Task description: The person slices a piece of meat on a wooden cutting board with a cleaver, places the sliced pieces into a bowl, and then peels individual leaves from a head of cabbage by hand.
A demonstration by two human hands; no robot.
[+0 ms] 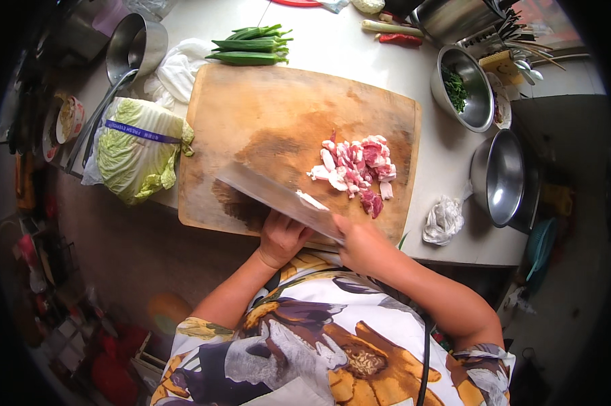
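Note:
My right hand is closed around the handle of a broad-bladed cleaver, whose blade slants up to the left over the near part of a wooden cutting board. A pale slice lies against the blade. Bent fingers of my left hand are at the near side of the blade, by the board's near edge; their tips, and whatever they may hold, are hidden by the cleaver. Cut pieces of raw pink and white meat lie in a pile on the right part of the board.
Left of the board stand a napa cabbage with a purple band and a metal saucepan. Okra lies behind the board. At right are a steel bowl of chopped greens, another steel bowl and a crumpled plastic bag.

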